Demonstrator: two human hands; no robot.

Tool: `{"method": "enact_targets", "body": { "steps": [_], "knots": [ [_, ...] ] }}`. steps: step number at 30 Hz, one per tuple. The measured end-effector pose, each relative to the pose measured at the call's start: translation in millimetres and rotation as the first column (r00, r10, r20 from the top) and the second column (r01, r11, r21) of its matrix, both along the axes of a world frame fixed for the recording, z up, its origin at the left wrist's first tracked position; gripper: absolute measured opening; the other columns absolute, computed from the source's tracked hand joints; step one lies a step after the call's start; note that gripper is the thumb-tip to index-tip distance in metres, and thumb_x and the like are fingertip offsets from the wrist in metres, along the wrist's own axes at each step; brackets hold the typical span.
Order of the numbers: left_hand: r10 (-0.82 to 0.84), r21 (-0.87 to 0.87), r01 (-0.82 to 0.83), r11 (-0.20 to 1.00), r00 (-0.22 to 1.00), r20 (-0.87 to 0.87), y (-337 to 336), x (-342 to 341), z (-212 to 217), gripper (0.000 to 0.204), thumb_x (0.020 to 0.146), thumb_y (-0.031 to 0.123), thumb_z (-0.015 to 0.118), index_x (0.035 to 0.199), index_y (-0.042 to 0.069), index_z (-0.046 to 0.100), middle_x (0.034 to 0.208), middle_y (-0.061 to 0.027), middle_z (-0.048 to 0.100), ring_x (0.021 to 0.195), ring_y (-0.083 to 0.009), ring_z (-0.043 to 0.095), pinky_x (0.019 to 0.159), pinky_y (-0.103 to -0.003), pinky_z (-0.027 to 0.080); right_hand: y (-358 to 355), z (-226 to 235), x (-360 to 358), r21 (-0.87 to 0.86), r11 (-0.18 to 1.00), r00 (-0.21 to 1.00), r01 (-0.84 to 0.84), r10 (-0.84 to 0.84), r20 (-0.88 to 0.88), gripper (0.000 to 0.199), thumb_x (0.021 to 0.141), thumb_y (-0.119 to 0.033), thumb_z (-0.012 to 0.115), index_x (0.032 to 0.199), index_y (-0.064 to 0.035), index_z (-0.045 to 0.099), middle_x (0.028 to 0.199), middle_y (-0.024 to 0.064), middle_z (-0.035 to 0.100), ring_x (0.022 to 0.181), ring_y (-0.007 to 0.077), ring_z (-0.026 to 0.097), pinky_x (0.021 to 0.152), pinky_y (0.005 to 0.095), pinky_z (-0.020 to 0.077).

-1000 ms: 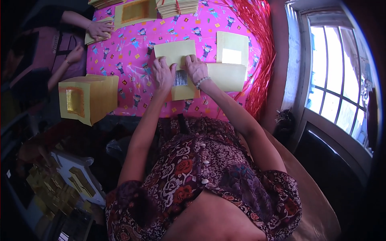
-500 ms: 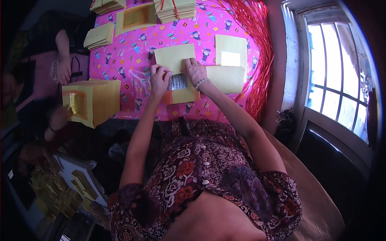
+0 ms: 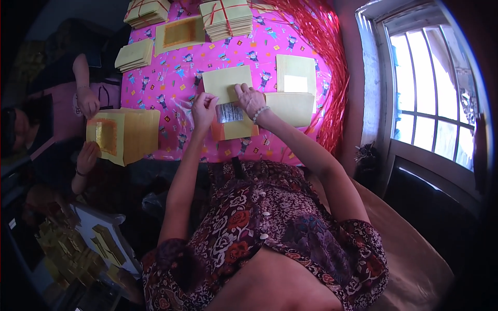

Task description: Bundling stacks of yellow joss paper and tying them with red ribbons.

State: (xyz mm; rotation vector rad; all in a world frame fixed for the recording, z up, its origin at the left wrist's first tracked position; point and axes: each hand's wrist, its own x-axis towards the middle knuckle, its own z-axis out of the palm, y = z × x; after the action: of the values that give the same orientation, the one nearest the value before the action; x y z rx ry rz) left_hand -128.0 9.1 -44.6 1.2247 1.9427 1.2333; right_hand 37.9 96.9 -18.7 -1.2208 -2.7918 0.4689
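A yellow paper sheet [image 3: 226, 79] lies in front of me, with a silver foil patch [image 3: 230, 113] and an orange-red band towards its near end. Its far part looks folded, the fold's edge running just beyond the foil. My left hand [image 3: 204, 110] is closed at the sheet's left edge, thumb and fingers pinched on the paper beside the foil. My right hand [image 3: 251, 101], a beaded bracelet at its wrist, lies on the sheet's right side. Its fingers are bent down onto the paper at the fold, and the thumb is partly hidden.
More yellow sheets [image 3: 290, 110] lie to the right, near red plastic strands [image 3: 340, 78]. Tied paper stacks [image 3: 225, 23], a loose stack [image 3: 134, 56] and an orange-framed sheet [image 3: 179, 37] are at the back. At left, a co-worker's hands [image 3: 88, 155] hold an orange-and-gold-marked paper stack [image 3: 140, 132].
The whole view has shifted slightly, so the table sits lower. My hands stay on the sheet almost unmoved. The co-worker's hands have come to the gold-marked stack's edge.
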Motion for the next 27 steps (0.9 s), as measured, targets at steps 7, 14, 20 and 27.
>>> {"method": "enact_targets", "body": {
  "steps": [7,14,20,27],
  "knots": [
    [0.255,-0.033,-0.285,0.958,0.897,-0.362,7.1,-5.5,-13.9,0.038,0.079,0.031,0.071,0.099,0.003,0.053,0.076,-0.0089,0.058,0.069,-0.0244,0.059,0.065,-0.038,0.047,8.7,1.8,3.5,0.383,0.842,0.924,-0.38,0.363,0.117,0.011,0.082,-0.019,0.052,0.084,-0.0085,0.056,0.083,0.0058,0.051,0.077,0.0191,0.057,0.067,0.033,0.0432],
    [0.415,-0.19,-0.371,0.909,0.757,0.506,27.9,4.4,11.4,0.043,0.088,0.009,0.059,0.122,0.0,0.035,0.11,-0.0155,0.055,0.086,-0.0199,0.062,0.059,-0.029,0.056,10.8,29.8,8.1,0.309,0.937,0.977,-0.165,0.198,-0.079,0.026,0.08,-0.034,0.061,0.088,-0.0101,0.057,0.09,0.0075,0.049,0.085,0.0231,0.053,0.071,0.036,0.0438],
    [0.078,0.128,-0.221,0.967,0.734,0.675,15.9,43.0,58.5,0.039,0.089,0.003,0.053,0.124,-0.001,0.036,0.107,-0.011,0.056,0.082,-0.0166,0.062,0.057,-0.027,0.057,3.2,60.6,66.1,-0.055,0.936,0.707,0.347,-0.299,-0.641,0.06,0.084,-0.031,0.065,0.127,0.0025,0.041,0.107,0.0236,0.048,0.095,0.0338,0.052,0.081,0.0421,0.0464],
    [-0.216,0.228,0.123,0.966,0.868,0.448,5.9,134.7,40.9,0.03,0.082,0.007,0.056,0.11,0.001,0.047,0.095,-0.0079,0.059,0.079,-0.0169,0.061,0.066,-0.031,0.052,-23.6,39.4,174.0,-0.714,0.659,0.424,0.236,-0.731,-0.535,0.034,0.088,-0.017,0.062,0.112,0.0029,0.047,0.084,0.0076,0.06,0.071,0.0106,0.056,0.059,0.0247,0.0455]
  ]
}}
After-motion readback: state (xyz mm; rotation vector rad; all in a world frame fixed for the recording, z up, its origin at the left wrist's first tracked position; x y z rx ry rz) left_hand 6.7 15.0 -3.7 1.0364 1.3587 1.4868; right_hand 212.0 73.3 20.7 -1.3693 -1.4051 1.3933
